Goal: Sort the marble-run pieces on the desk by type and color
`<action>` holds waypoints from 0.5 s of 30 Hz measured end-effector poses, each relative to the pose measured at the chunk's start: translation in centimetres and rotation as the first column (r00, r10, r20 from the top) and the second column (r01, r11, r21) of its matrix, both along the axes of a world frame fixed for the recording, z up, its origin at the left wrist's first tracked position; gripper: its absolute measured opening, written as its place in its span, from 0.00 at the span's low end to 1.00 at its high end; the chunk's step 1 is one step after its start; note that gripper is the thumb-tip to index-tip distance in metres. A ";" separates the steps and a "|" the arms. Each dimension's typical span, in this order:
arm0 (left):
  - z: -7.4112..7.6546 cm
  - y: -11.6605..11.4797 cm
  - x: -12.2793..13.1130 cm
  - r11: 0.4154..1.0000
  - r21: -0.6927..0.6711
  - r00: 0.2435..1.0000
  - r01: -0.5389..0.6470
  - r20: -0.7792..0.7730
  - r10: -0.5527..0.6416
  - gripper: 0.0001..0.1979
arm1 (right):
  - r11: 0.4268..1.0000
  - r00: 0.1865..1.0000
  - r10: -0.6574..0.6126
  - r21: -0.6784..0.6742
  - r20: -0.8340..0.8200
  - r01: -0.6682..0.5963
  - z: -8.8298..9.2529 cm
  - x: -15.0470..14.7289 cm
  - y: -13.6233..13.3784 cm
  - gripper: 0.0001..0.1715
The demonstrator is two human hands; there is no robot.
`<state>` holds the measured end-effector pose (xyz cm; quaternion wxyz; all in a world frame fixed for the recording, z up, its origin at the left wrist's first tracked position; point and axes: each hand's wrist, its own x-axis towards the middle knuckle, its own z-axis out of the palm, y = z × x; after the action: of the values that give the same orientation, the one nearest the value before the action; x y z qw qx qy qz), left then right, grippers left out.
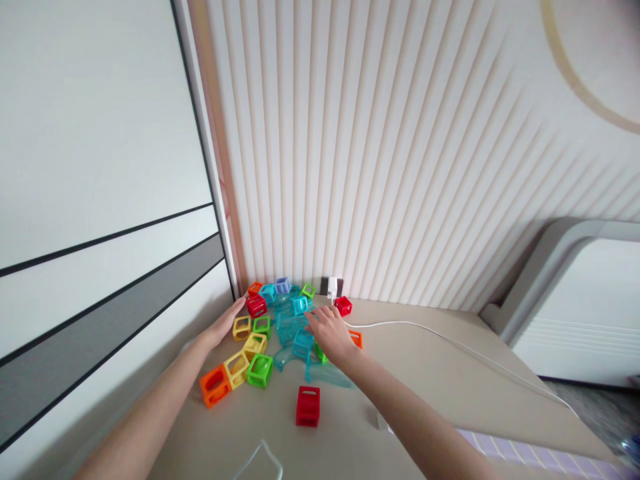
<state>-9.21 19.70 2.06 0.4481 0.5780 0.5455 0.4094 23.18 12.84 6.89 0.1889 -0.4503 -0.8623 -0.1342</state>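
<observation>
Hollow cube-shaped toy blocks and translucent blue plastic pieces (290, 327) lie piled in the corner. My left hand (226, 325) is at the pile's left side, fingers stretched out beside a red block (257, 306) and a yellow block (242, 328); it holds nothing I can see. Over the right side of the pile is my right hand (330, 328), palm down with fingers apart, its tips at the blue pieces. A green block (320, 352) and an orange block (356, 339) are partly hidden by it. Nearer me stands a lone red block (308, 407).
A white plug (333, 288) sits in a wall socket, its white cable (425, 325) running right across the surface. The ribbed wall (350, 167) rises behind, a white panel (100, 133) at left. A purple-and-white strip (530, 455) lies lower right.
</observation>
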 end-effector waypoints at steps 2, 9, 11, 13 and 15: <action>0.1 -0.2 0.0 0.999 0.029 0.999 -0.021 -0.033 0.022 0.35 | 1.000 1.000 -0.006 0.002 -0.005 0.006 -0.1 -0.6 0.0 0.17; 2.0 -1.2 -0.6 0.957 0.222 0.961 -0.185 -0.163 0.224 0.34 | 1.000 0.997 -0.023 0.017 -0.072 0.024 0.3 5.0 -7.7 0.21; 3.0 -2.2 -0.8 0.922 0.319 0.940 -0.222 -0.181 0.289 0.32 | 0.998 0.988 -0.054 0.026 -0.147 0.058 -0.5 8.7 -11.2 0.18; 4.1 -3.7 -0.6 0.888 0.413 0.929 -0.201 -0.208 0.307 0.29 | 0.989 0.974 -0.144 0.016 -0.172 0.148 -2.0 12.8 -14.6 0.18; 5.1 -5.5 0.0 0.834 0.542 0.900 -0.102 -0.306 0.309 0.24 | 0.975 0.963 -0.210 0.032 -0.170 0.219 -3.7 16.8 -17.3 0.19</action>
<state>-9.17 14.18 7.12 0.1152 0.6812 0.5530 0.4658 39.99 -4.42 3.16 0.2555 -0.5456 -0.7861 -0.1379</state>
